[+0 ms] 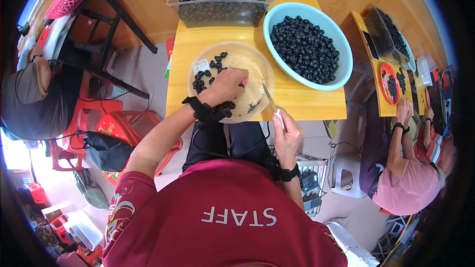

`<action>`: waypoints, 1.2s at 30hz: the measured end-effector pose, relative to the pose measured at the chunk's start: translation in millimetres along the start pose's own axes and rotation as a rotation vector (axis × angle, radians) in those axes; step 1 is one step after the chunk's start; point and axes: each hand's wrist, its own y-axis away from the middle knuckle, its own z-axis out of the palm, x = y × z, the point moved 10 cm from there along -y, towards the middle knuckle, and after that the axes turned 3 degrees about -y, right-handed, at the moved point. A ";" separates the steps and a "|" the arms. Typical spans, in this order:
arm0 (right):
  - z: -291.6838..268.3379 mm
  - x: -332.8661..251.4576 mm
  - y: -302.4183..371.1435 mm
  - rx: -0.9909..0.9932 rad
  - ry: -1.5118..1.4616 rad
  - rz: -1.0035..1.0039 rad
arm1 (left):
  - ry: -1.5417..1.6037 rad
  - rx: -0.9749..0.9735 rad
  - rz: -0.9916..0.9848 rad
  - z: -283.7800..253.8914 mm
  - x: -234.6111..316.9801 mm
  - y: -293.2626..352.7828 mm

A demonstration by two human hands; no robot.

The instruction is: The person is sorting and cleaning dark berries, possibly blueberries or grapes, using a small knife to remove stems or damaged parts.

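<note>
My left hand (227,85) is closed over a shallow clear round tub (267,64), its fingertips pinched on a small black ring-like part (241,86), mostly hidden by the fingers. In my right hand (288,137) is a small knife (269,98) with a white handle, its blade pointing up over the tub's right side, apart from the left fingers. More small black parts (200,76) lie in the tub's left side, several beneath my left wrist. Dark crumbs (253,106) are scattered on the tub's floor, lower right.
A light blue basin (346,59) heaped with black parts stands right on the yellow table (316,111). Behind the tub is a clear rectangular bin (222,12), also full. Other people work at a table (368,69) to the right; a person (37,94) sits left.
</note>
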 end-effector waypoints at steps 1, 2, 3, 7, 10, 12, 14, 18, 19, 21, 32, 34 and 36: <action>-0.1 -0.9 0.0 -0.001 -0.002 -0.001 | 0.087 -0.009 -0.031 -7.4 1.5 1.0; -0.4 -1.3 -0.3 -0.002 -0.004 -0.002 | 0.087 -0.009 -0.029 -15.2 5.1 3.6; -0.9 -2.0 -0.7 -0.001 -0.003 -0.002 | 0.392 -0.047 -0.116 -18.2 0.1 8.8; 2.6 -11.0 -4.6 -0.014 -0.017 -0.021 | 1.151 -0.049 -0.350 -29.3 -1.6 45.4; 12.6 -25.2 -8.8 -0.032 -0.027 -0.076 | 1.385 -0.018 -0.347 -22.9 -3.8 67.6; 20.1 -36.0 -10.6 -0.040 -0.034 -0.119 | 1.644 -0.012 -0.285 -14.4 -3.1 77.7; 30.8 -50.8 -10.0 -0.092 -0.038 -0.211 | 1.716 0.015 -0.282 -8.5 -1.2 85.6; 50.1 -71.6 -6.8 -0.205 0.030 -0.302 | 1.830 0.081 -0.224 -4.7 -1.6 92.4; 51.8 -73.5 -7.0 -0.207 0.033 -0.303 | 1.841 0.107 -0.204 -7.3 -2.0 93.1; 58.1 -82.1 -5.1 -0.250 0.049 -0.354 | 1.845 0.093 -0.198 -5.8 -4.0 94.6; 61.3 -89.6 -6.7 -0.246 0.090 -0.400 | 1.906 0.093 -0.169 -7.0 -3.6 101.6; 61.4 -90.7 -6.0 -0.242 0.090 -0.408 | 1.933 0.089 -0.143 -7.7 -2.5 102.5; 61.8 -91.3 -5.4 -0.243 0.102 -0.411 | 1.960 0.077 -0.153 -7.5 -1.5 104.8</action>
